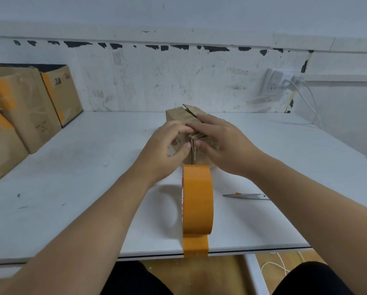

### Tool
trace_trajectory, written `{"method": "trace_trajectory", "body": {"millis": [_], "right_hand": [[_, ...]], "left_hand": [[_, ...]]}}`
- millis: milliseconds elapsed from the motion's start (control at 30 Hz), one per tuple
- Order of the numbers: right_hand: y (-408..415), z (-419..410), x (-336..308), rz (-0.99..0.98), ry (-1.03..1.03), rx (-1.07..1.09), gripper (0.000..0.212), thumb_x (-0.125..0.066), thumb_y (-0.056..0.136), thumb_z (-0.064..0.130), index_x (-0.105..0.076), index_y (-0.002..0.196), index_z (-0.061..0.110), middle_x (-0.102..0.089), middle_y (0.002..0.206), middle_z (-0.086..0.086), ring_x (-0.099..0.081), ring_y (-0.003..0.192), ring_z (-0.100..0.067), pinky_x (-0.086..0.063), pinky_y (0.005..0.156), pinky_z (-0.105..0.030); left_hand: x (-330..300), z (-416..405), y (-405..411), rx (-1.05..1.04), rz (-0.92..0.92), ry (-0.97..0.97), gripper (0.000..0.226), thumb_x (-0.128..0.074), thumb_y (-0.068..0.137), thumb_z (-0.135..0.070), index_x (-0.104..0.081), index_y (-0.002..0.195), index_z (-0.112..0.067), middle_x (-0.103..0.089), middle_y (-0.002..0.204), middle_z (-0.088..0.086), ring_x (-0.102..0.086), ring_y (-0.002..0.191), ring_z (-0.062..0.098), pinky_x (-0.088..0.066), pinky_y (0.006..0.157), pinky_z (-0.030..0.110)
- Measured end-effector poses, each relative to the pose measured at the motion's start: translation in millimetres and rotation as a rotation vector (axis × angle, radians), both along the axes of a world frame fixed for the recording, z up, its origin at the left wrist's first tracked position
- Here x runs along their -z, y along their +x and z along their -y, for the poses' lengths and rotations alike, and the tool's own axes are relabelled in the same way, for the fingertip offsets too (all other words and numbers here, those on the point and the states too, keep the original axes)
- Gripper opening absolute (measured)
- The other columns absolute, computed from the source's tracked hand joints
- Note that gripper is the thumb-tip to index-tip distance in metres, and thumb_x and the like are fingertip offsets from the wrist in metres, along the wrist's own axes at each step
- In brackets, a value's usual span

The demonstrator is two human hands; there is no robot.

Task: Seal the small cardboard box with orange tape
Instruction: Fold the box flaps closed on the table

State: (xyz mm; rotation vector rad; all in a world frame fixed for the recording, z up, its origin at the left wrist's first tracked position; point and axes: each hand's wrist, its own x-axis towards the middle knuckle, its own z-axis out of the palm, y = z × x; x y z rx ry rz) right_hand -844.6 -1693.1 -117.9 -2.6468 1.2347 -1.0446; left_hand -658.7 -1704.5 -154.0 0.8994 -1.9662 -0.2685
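— What sits far left?
— Taped boxes [22, 107] (stacked against the wall).
— And the hands?
— The left hand [167, 150] grips the small box [178, 117] mid-table; the right hand [218, 143] presses its flaps, fingers straight. The tape roll [197, 199] stands just nearer, scissors [245, 196] to its right.

Even, fairly bright, cool white light fills the scene, with no lamp in view. Shadows are soft: a pale grey one lies on the table [71, 177] just left of the tape roll [197, 199], and faint ones sit under the forearms. The white surfaces look slightly washed out, without hard glare. Both hands are a little smeared by motion blur. Wide-angle distortion bows the wall ledge [178, 42] and stretches the stacked boxes [27, 107] at far left.
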Motion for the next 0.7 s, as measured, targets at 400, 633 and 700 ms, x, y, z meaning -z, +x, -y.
{"method": "trace_trajectory", "body": {"millis": [400, 633, 700], "right_hand": [[0.1, 5.7, 5.1, -0.019, -0.019, 0.029, 0.031, -0.059, 0.09, 0.02, -0.063, 0.12, 0.011, -0.063, 0.114, -0.015, -0.055, 0.109, -0.032, -0.046, 0.089, -0.047], [-1.7, 3.3, 0.8, -0.073, -0.002, 0.014, 0.033, -0.059, 0.091, 0.018, -0.061, 0.122, 0.01, -0.061, 0.12, -0.013, -0.055, 0.109, -0.03, -0.045, 0.091, -0.043], [-2.5, 5.2, 0.9, -0.118, -0.014, 0.015, 0.032, -0.058, 0.091, 0.019, -0.061, 0.122, 0.009, -0.062, 0.116, -0.01, -0.055, 0.108, -0.028, -0.044, 0.091, -0.044]], "left_hand": [[0.2, 8.0, -0.5, 0.075, -0.081, 0.091, 0.024, -0.06, 0.093, -0.015, -0.061, 0.112, -0.029, -0.052, 0.116, -0.017, -0.05, 0.101, -0.01, -0.039, 0.084, 0.007], [3.4, 2.7, -0.7, 0.07, -0.08, 0.144, 0.028, -0.057, 0.095, -0.018, -0.058, 0.117, -0.034, -0.049, 0.124, -0.018, -0.049, 0.111, -0.002, -0.037, 0.089, 0.008], [3.5, 1.8, 0.6, 0.08, -0.073, 0.163, 0.031, -0.059, 0.094, -0.018, -0.056, 0.119, -0.036, -0.047, 0.127, -0.021, -0.048, 0.113, -0.001, -0.035, 0.085, 0.004]]}}
